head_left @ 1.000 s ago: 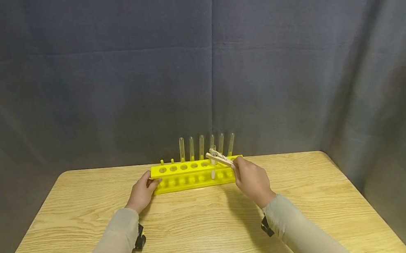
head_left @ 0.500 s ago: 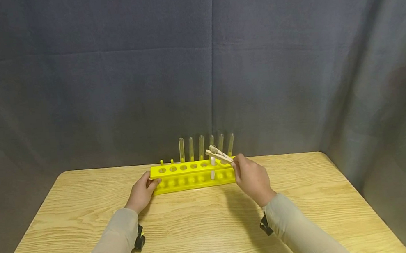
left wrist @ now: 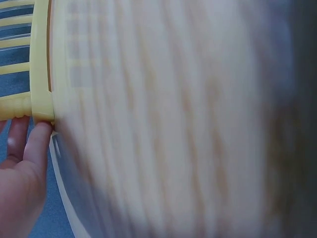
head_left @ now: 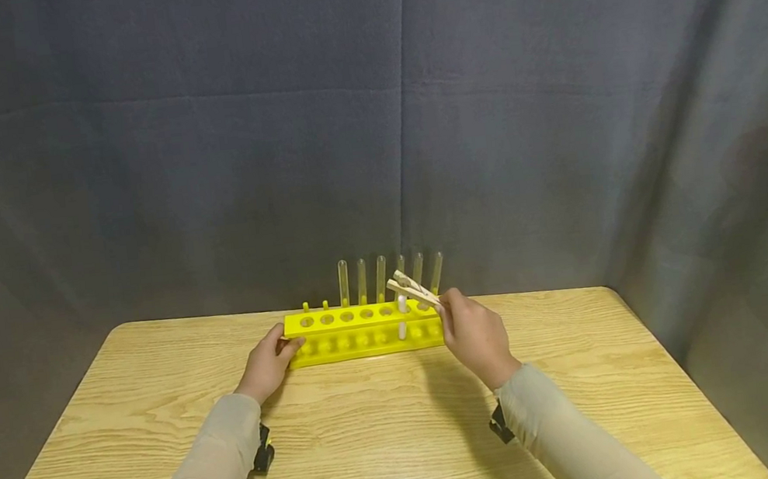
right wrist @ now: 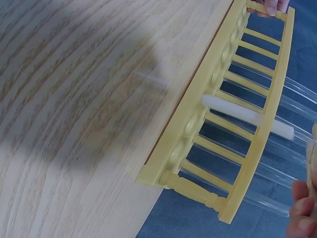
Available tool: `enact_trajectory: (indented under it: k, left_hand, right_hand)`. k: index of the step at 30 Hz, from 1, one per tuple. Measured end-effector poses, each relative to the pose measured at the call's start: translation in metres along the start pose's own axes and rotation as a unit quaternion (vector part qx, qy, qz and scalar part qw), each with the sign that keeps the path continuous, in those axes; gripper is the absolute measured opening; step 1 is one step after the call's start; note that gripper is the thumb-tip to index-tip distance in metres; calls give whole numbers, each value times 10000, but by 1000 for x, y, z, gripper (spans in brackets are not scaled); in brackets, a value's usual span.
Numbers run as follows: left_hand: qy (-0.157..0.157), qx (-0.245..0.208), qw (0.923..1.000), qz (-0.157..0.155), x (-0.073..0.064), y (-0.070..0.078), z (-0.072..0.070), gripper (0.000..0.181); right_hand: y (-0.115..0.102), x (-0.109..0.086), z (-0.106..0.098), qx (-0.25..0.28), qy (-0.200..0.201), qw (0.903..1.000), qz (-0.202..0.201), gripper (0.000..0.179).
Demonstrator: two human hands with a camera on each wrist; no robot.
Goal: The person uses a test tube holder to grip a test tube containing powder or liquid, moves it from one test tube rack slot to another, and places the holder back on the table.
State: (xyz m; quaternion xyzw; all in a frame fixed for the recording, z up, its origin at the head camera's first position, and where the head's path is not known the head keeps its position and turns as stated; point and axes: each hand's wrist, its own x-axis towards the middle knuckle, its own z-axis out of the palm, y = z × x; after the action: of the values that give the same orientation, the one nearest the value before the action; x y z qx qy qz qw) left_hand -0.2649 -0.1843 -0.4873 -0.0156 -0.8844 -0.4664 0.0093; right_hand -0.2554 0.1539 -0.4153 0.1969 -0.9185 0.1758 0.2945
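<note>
A yellow test tube rack (head_left: 351,322) stands near the far edge of the table. My left hand (head_left: 267,363) grips its left end, thumb in front; the left wrist view shows the fingers (left wrist: 34,146) at the end post. My right hand (head_left: 479,339) holds a wooden test tube clamp (head_left: 417,290) that slants up to the left over the rack. Below the clamp's tip, a test tube with white contents (right wrist: 237,111) stands in one of the rack's holes, its bottom at the base. The clamp tip overlaps the top of that tube in the head view.
Several clear, empty test tubes (head_left: 343,283) stand upside down on pegs along the rack's back. Two bare pegs (head_left: 306,307) are at the left. A dark curtain (head_left: 275,141) hangs close behind the wooden table (head_left: 361,421).
My right hand's clamp has risen slightly, and its tips have spread apart. The tube with white contents remains in the rack. My left hand has kept its place.
</note>
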Motion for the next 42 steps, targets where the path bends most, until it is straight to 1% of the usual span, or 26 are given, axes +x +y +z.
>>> enact_trajectory:
  k: [9,17,21,25,29,36,42]
  left_hand:
    - [29,52,10000,69,-2,2,-1,20]
    - [-18,53,10000,58,-1,2,-2,19]
    - [2,21,10000,9,0,1,-1,20]
    - [-4,-17,10000,-41,1,0,0,27]
    - [0,-39,10000,-83,1,-2,0,30]
    - [22,-40,9999,-122,1,-2,-2,29]
    - [-45,-67,9999,-83,3,-4,0,28]
  right_hand:
    - [-2,3,0,19,53,10000,-69,8]
    - [-3,4,1,8,-37,10000,28,10]
    - [-3,4,2,55,94,9999,-74,10]
    - [-1,4,3,47,267,9995,-187,10]
    - [1,5,4,38,330,9992,-218,11]
    - [0,6,6,148,446,9986,-257,11]
    - [-1,6,6,159,529,9982,-239,12]
